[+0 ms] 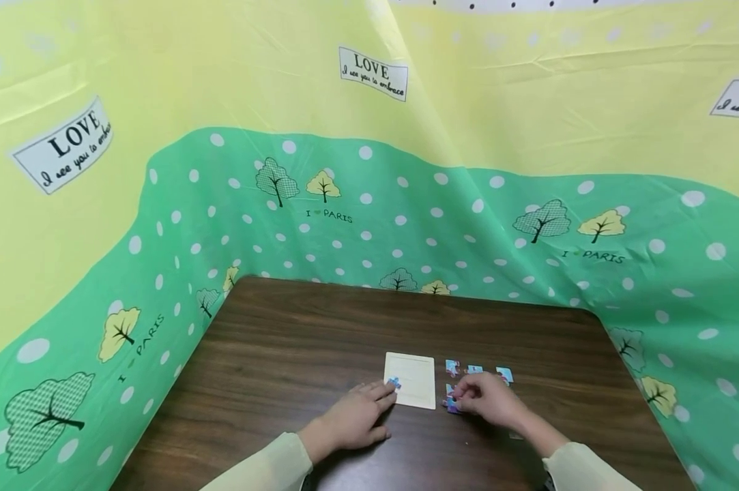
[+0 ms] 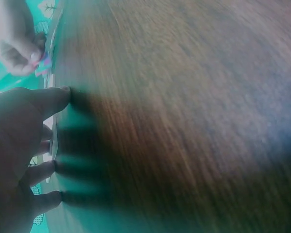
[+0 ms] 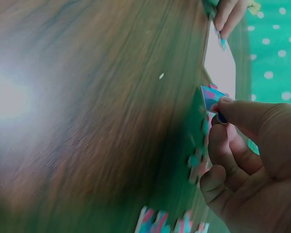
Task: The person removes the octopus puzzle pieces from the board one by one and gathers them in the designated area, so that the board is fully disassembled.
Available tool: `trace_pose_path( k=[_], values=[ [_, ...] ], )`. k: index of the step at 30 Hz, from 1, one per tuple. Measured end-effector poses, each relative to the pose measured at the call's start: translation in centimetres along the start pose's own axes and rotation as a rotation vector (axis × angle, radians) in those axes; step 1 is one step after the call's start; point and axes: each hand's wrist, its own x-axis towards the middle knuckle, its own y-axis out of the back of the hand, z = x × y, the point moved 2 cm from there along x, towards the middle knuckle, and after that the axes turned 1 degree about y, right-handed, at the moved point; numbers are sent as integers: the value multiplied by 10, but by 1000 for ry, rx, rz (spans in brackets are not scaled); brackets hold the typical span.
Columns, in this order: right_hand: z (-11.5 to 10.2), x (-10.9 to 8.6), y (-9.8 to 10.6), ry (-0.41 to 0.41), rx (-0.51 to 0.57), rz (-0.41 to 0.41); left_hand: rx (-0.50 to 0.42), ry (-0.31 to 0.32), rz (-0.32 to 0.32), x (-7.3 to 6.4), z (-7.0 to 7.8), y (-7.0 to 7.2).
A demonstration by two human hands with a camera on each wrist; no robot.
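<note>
A pale, square puzzle tray [image 1: 417, 380] lies on the table, and a small blue jigsaw piece [image 1: 394, 382] sits at its left side. My left hand [image 1: 355, 414] rests beside the tray with fingers extended, the fingertips at that piece and the tray's left edge. To the right of the tray, my right hand [image 1: 490, 401] pinches a blue and purple jigsaw piece [image 3: 210, 98] between thumb and fingers. Loose jigsaw pieces surround that hand, among them one at the back left [image 1: 452, 367] and one at the back right [image 1: 505, 374]. The hand hides part of the group.
The dark wood-grain table [image 1: 295, 327] carries all of this. A green and yellow printed curtain [image 1: 369, 204] hangs behind it and along its sides. More jigsaw pieces [image 3: 145, 221] show at the bottom of the right wrist view. A tiny white speck [image 3: 161, 75] lies on the wood.
</note>
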Motion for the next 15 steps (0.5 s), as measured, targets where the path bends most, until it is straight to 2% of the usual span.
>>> trace_pose_path(
  k=[7,15],
  values=[
    [13,-20,10,-9,14,-4,8,-5,26,0,-1,-1],
    [26,-36,16,-126,11,-12,12,-12,32,-1,-1,-1]
  ],
)
